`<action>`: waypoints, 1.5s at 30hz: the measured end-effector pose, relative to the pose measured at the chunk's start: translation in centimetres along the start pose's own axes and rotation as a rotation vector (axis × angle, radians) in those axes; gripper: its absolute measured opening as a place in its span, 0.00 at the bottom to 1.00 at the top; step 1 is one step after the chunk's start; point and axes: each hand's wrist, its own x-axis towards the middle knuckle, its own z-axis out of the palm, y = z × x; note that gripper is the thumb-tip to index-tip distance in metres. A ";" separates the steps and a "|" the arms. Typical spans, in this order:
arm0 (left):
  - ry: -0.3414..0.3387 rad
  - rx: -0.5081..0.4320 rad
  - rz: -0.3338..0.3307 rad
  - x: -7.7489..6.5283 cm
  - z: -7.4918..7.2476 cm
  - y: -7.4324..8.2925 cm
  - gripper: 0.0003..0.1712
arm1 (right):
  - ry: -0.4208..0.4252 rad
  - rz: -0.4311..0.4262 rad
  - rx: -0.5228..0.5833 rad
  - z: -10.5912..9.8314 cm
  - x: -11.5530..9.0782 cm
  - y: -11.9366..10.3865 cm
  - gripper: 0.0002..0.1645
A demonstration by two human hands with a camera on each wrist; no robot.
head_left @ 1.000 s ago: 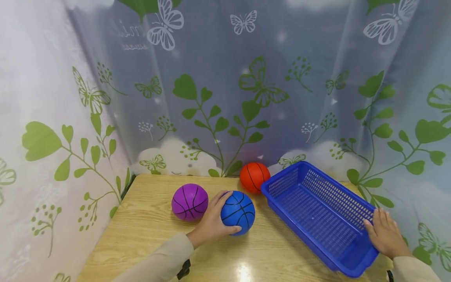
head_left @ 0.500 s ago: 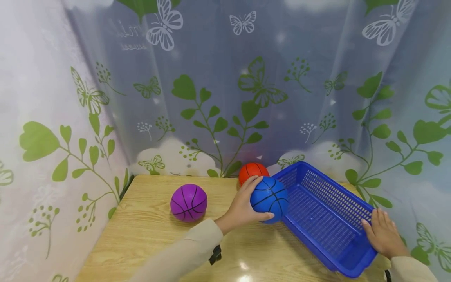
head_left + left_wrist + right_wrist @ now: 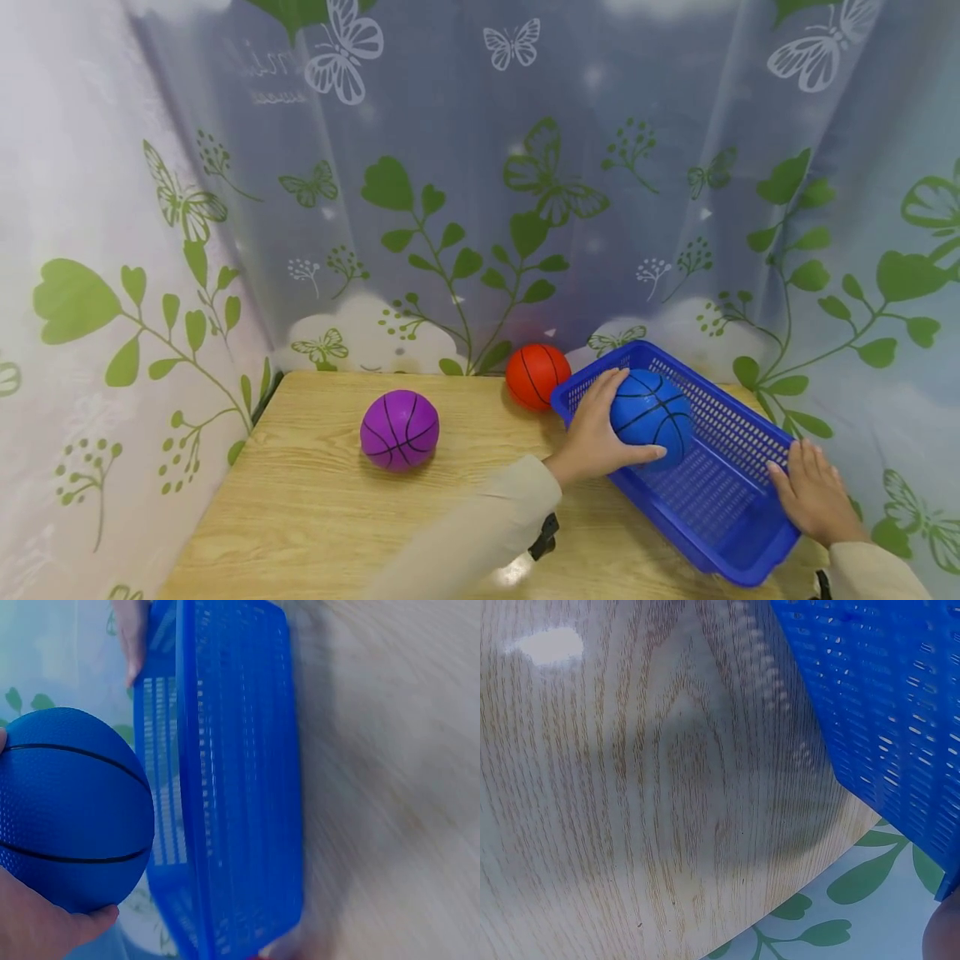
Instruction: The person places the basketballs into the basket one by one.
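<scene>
In the head view my left hand grips a blue toy basketball from its left side, thumb at the front and fingers behind. The ball overlaps the far-left part of a blue plastic basket with slotted walls. Seen from the left wrist, the blue ball is beside the basket's rim, with the thumb along its lower side. My right hand rests at the basket's right end, its fingers extended and the thumb reaching over the rim. Only a bit of that hand shows in the right wrist view.
A purple toy basketball lies left of centre on the wooden table. An orange-red one sits at the back, close by the basket's far-left corner. A curtain with leaves and butterflies encloses the back and sides.
My left hand has carried the blue ball to the right, from the table beside the purple ball to over the basket. The right hand stays at the basket's end.
</scene>
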 end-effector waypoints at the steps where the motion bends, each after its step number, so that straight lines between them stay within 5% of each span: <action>1: -0.001 -0.011 -0.009 0.1 0.5 0.2 0.59 | -0.002 0.003 0.002 0.0 0.0 0.0 0.41; 8: -0.015 -0.022 -0.043 -0.2 4.6 1.1 0.58 | 0.036 -0.015 -0.005 0.2 0.0 0.0 0.39; 16: -0.029 0.131 0.005 -1.2 8.9 1.7 0.58 | 0.064 -0.024 -0.014 0.3 -0.4 0.0 0.39; 22: -0.107 0.217 0.031 -1.7 9.5 1.4 0.51 | 0.050 -0.010 -0.006 0.3 -0.4 0.0 0.39; 29: -0.360 0.429 0.069 -2.2 9.8 1.3 0.46 | 0.021 0.005 0.002 0.0 -0.1 -0.4 0.40; 45: -0.463 0.436 0.120 -2.8 9.7 1.9 0.46 | 0.004 0.028 0.000 -0.1 -0.1 -0.4 0.41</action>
